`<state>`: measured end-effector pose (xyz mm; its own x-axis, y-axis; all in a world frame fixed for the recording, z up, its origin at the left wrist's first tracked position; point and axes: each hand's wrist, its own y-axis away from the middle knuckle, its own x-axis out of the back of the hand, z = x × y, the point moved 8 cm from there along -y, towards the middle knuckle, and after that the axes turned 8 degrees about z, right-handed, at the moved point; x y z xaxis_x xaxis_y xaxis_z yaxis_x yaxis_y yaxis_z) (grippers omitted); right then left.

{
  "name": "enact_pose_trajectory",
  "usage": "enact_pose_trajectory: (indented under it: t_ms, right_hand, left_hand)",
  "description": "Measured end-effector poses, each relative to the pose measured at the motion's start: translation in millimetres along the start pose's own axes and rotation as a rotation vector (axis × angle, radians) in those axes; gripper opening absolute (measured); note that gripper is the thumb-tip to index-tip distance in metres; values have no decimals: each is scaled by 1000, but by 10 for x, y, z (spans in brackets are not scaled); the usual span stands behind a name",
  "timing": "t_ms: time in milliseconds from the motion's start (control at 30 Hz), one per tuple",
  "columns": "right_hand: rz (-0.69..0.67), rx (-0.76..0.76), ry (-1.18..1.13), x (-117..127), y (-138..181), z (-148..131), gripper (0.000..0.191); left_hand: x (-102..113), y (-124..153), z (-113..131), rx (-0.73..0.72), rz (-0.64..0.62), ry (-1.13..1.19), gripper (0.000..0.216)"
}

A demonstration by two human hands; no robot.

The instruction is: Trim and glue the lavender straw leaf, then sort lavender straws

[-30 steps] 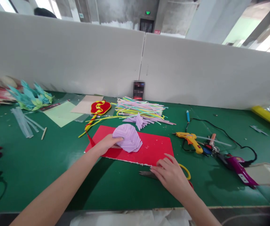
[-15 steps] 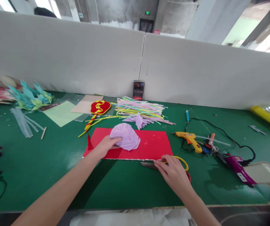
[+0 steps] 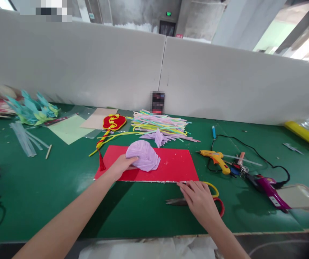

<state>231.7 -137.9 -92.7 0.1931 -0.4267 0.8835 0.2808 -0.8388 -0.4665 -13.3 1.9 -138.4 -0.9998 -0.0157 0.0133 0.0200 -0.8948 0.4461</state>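
Observation:
My left hand (image 3: pixel 124 165) is closed on the edge of a lavender, leaf-shaped piece (image 3: pixel 143 155) made of ribbed fuzzy strips, its thumb on top. The piece is held over a red board (image 3: pixel 174 162). My right hand (image 3: pixel 199 198) is closed, with thumb and finger pressed together at the board's near right edge; whatever they pinch is hidden. Beneath that hand lies a pair of scissors (image 3: pixel 176 202), blades pointing left, yellow and red handles showing on the right. Behind the board is a small lavender piece (image 3: pixel 158 137) of the same strips.
Pastel fuzzy sticks (image 3: pixel 160 122) are heaped at the back. A red-and-yellow tasselled ornament (image 3: pixel 114 122) lies left of them, near green paper (image 3: pixel 69 129). On the right are a yellow glue gun (image 3: pixel 215 158), a purple corded tool (image 3: pixel 271 192) and its cable.
The scissors have shifted toward me and slightly right under my right hand, exposing more of the red handle. My left hand and the lavender leaf-shaped piece stay almost still.

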Motion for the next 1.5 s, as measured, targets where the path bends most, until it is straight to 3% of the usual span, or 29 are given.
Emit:
enact_pose_trajectory:
  t_ms: [233, 367, 500, 667, 733, 800, 867, 933, 1000, 1133, 1200, 1367, 1500]
  right_hand:
    - [-18, -54, 48, -35, 21, 65, 35]
    - [26, -93, -50, -17, -57, 96, 27]
    - [82, -118, -165, 12, -284, 188, 20]
    - [-13, -40, -323, -185, -681, 248, 22]
    - [-54, -10, -320, -287, -783, 232, 26]
    - [-77, 20, -308, -359, -841, 184, 28]
    - [-83, 47, -306, -392, -872, 120, 27]
    - [-87, 67, -316, -400, -896, 58, 23]
    - [-98, 88, -343, -402, -926, 5, 19]
    - [-116, 116, -424, -406, -1002, -68, 16]
    - [-120, 136, -455, -416, -1026, -105, 17]
    - [-88, 176, -471, -475, -1026, -166, 22]
    - [-66, 150, -450, -563, -1018, -142, 21]
  left_hand:
    - [-46, -36, 56, -20, -53, 50, 40]
    - [-78, -59, 73, -8, -127, 79, 44]
    - [-92, -45, 116, -3, -139, 48, 48]
    - [-159, -61, 227, -52, -133, -82, 52]
    - [-110, -98, 311, -128, -68, -191, 51]
    - [25, -109, 431, -235, 88, -326, 55]
    - [158, -34, 608, -401, 280, -474, 60]
    - [146, 150, 830, -680, 420, -654, 54]
    - [-70, 288, 911, -887, 332, -789, 41]
    - [-660, 362, 747, -1094, -196, -881, 30]
    - [-829, 327, 652, -1163, -349, -903, 29]
    - [-877, 95, 509, -1144, -377, -961, 27]
    - [-820, 94, 428, -1115, -432, -960, 28]
